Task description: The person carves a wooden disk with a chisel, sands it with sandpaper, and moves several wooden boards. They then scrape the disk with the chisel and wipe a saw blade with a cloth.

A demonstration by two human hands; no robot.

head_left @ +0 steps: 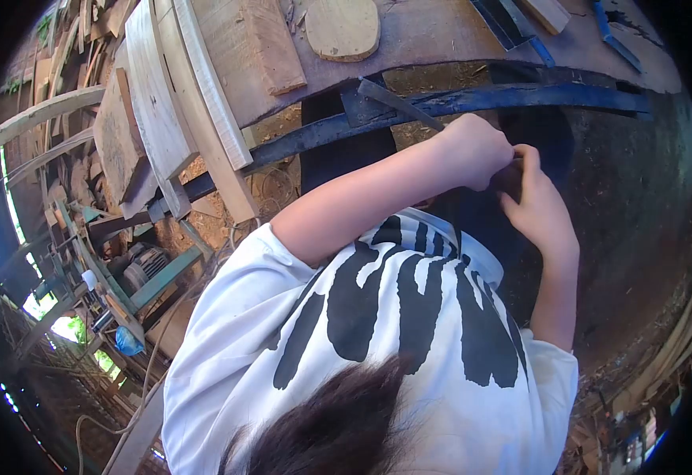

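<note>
My left hand (476, 150) is closed in a fist in front of my body. A flat grey bar (401, 104) runs into it from the upper left, its far end over the blue metal rail (512, 96) of the bench. Right beside the fist, my right hand (537, 202) has its thumb and fingers bent together, fingertips at the left hand's knuckles. Something dark shows between the two hands, and I cannot tell what it is.
On the bench top (425, 36) lie a rounded wooden piece (343, 30), a plank (273, 47) and a blue metal channel (504, 22). Long boards (152, 87) jut over its left edge. A motor (145, 265) on a green frame sits lower left, near a loose cable (152, 372).
</note>
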